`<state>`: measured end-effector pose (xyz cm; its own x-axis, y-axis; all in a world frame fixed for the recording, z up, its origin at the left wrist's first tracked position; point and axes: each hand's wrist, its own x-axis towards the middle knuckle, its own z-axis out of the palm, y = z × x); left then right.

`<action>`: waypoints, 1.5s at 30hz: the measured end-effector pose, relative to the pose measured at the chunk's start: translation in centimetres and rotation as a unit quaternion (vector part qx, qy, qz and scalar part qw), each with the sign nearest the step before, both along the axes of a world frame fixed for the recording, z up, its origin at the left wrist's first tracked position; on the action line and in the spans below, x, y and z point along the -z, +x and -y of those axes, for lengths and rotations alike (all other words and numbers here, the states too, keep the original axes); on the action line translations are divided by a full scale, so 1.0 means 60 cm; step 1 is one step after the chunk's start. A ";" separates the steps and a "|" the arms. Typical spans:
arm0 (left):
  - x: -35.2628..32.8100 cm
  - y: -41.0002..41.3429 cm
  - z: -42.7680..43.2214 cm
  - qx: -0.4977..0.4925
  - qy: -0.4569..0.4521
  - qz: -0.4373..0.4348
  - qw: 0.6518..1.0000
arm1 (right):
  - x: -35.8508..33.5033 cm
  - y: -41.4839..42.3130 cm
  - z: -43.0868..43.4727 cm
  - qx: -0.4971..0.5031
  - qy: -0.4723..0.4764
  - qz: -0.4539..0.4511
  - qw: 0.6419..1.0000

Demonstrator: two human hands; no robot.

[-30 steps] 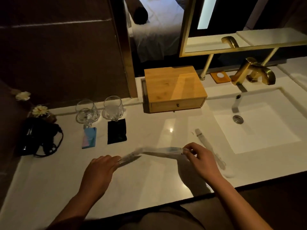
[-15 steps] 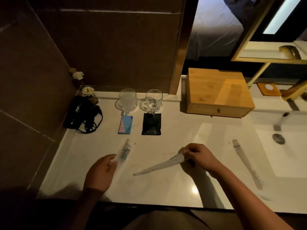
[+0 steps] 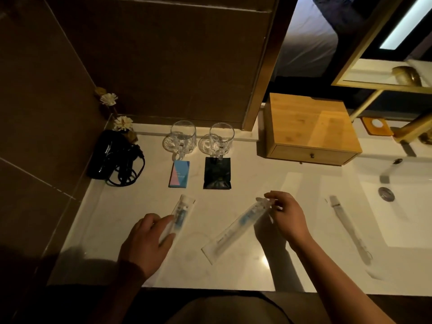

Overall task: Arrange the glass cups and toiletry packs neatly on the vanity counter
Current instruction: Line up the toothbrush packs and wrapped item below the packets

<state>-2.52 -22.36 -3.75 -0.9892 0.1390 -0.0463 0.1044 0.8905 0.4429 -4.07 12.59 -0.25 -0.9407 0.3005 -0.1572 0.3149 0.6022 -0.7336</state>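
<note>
Two glass cups stand at the back of the white counter, the left cup and the right cup. A blue-and-pink pack lies in front of the left cup, a black pack in front of the right. My left hand grips a clear toothbrush pack that points toward the blue pack. My right hand pinches the top end of a second clear toothbrush pack, which slants down to the left. A third clear pack lies by the sink edge.
A black hair dryer with coiled cord sits at the back left beside dried flowers. A wooden drawer box stands right of the cups. The sink basin, gold faucet and mirror frame fill the right.
The view shifted left and down. My two hands separated, each now holding its own clear pack; the left one moved up toward the blue pack, the right one turned more upright.
</note>
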 end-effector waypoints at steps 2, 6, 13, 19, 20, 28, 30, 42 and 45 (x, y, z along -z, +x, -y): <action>0.001 -0.005 0.004 0.013 0.002 0.029 0.999 | 0.006 -0.004 0.002 0.028 0.015 0.014 0.999; -0.001 -0.005 0.001 0.017 0.002 0.085 0.996 | 0.015 -0.018 0.025 0.012 0.061 0.024 0.998; 0.005 0.004 0.005 0.002 -0.021 0.062 0.998 | 0.025 -0.011 0.082 -0.044 0.025 -0.021 0.998; 0.006 0.017 0.023 0.008 -0.087 -0.043 0.995 | 0.024 -0.038 0.178 -0.115 0.002 -0.089 0.989; 0.005 0.016 0.025 0.010 -0.100 -0.043 0.994 | 0.025 -0.044 0.192 -0.120 0.002 -0.091 0.989; 0.003 0.011 0.020 -0.006 -0.087 -0.009 0.996 | 0.028 -0.029 0.207 -0.166 0.053 -0.091 0.980; -0.001 0.012 0.022 -0.038 -0.041 -0.003 0.998 | 0.031 -0.016 0.219 -0.164 0.053 -0.071 0.983; -0.012 -0.002 0.035 -0.234 0.191 0.133 0.944 | 0.047 -0.019 0.239 -0.161 0.069 -0.038 0.984; -0.005 0.006 0.039 -0.150 0.069 0.038 0.986 | 0.048 -0.019 0.238 -0.163 0.070 -0.044 0.983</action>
